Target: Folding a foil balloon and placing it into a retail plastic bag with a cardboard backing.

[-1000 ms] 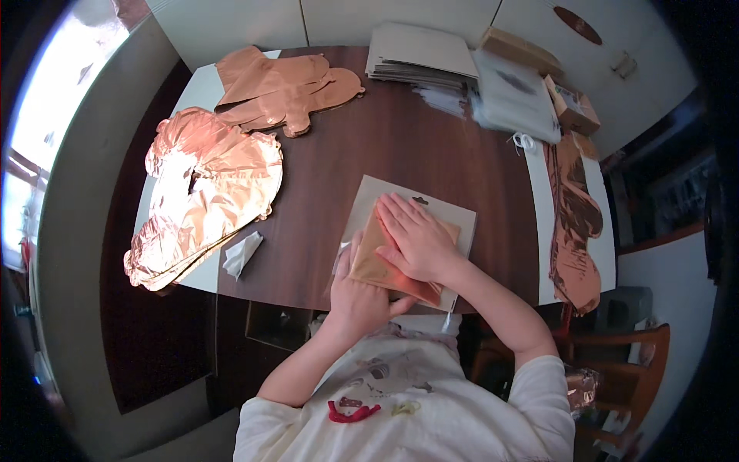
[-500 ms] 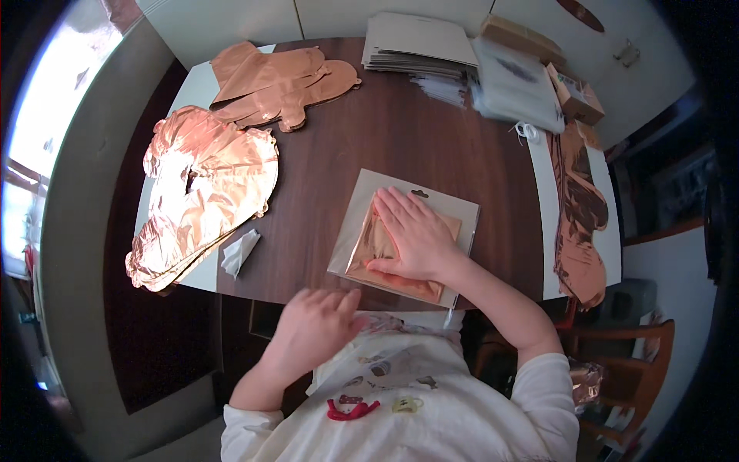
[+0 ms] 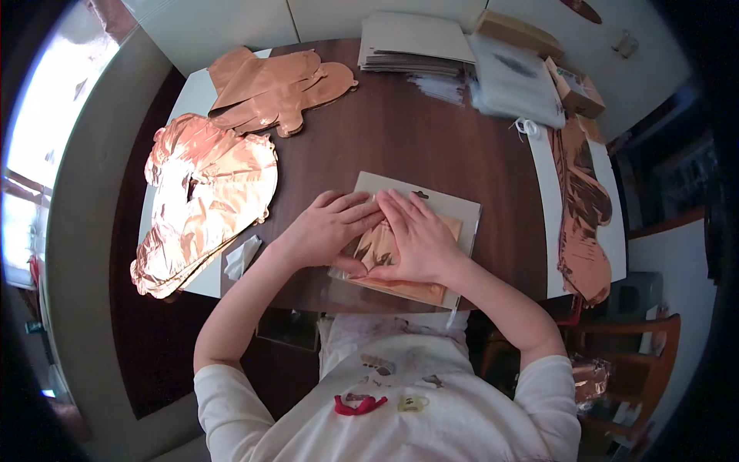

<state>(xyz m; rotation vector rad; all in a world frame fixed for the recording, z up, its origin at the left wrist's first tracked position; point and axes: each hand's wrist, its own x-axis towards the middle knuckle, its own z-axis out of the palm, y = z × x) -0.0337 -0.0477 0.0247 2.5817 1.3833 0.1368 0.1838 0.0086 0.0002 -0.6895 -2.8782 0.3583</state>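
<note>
A folded copper-coloured foil balloon (image 3: 379, 248) lies on a pale grey card (image 3: 463, 208) near the front edge of the table. The card seems to be inside a clear sleeve and has a dark hanging slot at its far side. My right hand (image 3: 416, 242) rests flat on the foil, fingers pointing away from me. Over the left side of the foil and card lies my left hand (image 3: 327, 231), its fingers outstretched and the fingertips meeting those of my right hand. Both palms cover part of the foil.
Flat copper foil balloons (image 3: 208, 196) lie in a pile at left, with more foil pieces (image 3: 281, 88) behind. A crumpled white tissue (image 3: 243, 257) is beside my left forearm. Grey cards (image 3: 416, 38), clear bags (image 3: 516, 81) and a small box (image 3: 576, 91) stand far right; foil strips (image 3: 581, 215) hang at right.
My left hand has moved from the front table edge up and forward onto the foil beside my right hand, its fingers now stretched out. The right hand stays pressed on the foil.
</note>
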